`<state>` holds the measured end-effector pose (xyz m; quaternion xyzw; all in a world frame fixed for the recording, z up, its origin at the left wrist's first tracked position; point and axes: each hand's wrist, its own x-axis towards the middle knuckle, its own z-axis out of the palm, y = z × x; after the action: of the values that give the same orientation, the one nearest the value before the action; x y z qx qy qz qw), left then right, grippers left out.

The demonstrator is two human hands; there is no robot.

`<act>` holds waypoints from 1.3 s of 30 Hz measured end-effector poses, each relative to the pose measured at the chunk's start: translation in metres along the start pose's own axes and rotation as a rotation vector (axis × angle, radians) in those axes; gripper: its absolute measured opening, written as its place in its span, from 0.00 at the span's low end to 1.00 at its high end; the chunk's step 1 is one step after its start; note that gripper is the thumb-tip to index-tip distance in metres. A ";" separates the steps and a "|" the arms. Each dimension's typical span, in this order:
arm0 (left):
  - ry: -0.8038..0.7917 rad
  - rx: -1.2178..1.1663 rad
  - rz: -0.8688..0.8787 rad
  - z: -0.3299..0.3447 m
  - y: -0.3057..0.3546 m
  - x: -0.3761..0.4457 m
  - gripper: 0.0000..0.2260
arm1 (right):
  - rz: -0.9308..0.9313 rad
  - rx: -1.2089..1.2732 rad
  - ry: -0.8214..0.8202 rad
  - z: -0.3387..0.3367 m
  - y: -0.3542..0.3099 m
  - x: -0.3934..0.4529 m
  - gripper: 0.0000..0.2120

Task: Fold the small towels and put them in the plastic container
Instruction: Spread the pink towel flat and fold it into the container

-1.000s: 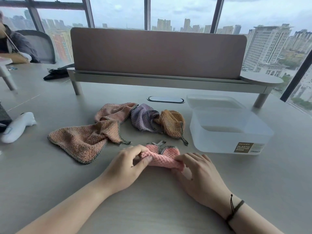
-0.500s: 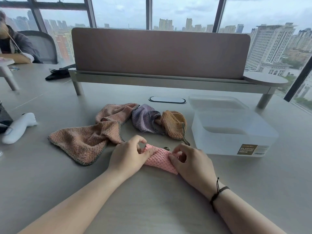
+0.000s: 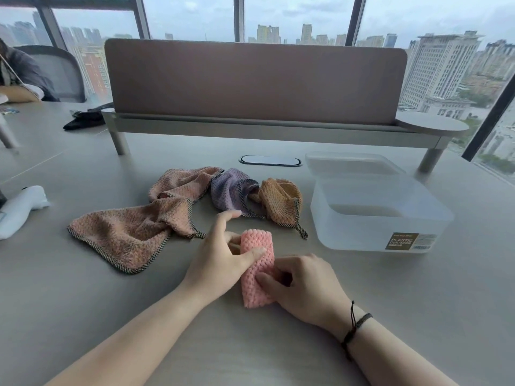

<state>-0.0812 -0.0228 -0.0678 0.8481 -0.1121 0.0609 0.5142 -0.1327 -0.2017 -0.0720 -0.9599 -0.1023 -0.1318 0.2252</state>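
Note:
A pink towel (image 3: 255, 270), folded into a narrow strip, lies on the table in front of me. My left hand (image 3: 220, 257) pinches its upper part with thumb on top. My right hand (image 3: 303, 285) grips its lower right side. Behind it lie unfolded towels: a large salmon towel (image 3: 131, 232), a purple towel (image 3: 230, 190) and an orange towel (image 3: 278, 199). The translucent plastic container (image 3: 373, 221) stands open to the right, with nothing inside that I can see.
The container's lid (image 3: 351, 164) lies behind it. A desk divider (image 3: 253, 79) on a raised shelf crosses the back. A white device (image 3: 19, 208) rests at the left edge. A seated person (image 3: 19, 76) is at far left.
The pink towel went from a wide sideways strip to a shorter, narrower fold pointing away from me. Both hands shifted with it, the left onto its top, the right onto its lower side.

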 end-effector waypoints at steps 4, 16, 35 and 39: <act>0.005 -0.223 -0.099 0.007 0.001 0.005 0.37 | -0.029 0.047 0.009 0.001 0.003 -0.001 0.25; -0.170 -0.742 -0.234 0.004 0.009 0.016 0.38 | 0.221 0.965 -0.021 -0.006 0.017 0.010 0.29; -0.458 -0.511 -0.046 0.011 0.002 0.037 0.41 | 0.232 0.851 -0.062 -0.015 0.017 0.009 0.10; -0.492 -0.686 -0.074 0.009 0.002 0.037 0.43 | 0.246 0.816 -0.117 -0.037 0.021 0.013 0.18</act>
<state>-0.0457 -0.0367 -0.0623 0.6205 -0.2146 -0.2029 0.7265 -0.1231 -0.2354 -0.0446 -0.8030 -0.0433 0.0019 0.5944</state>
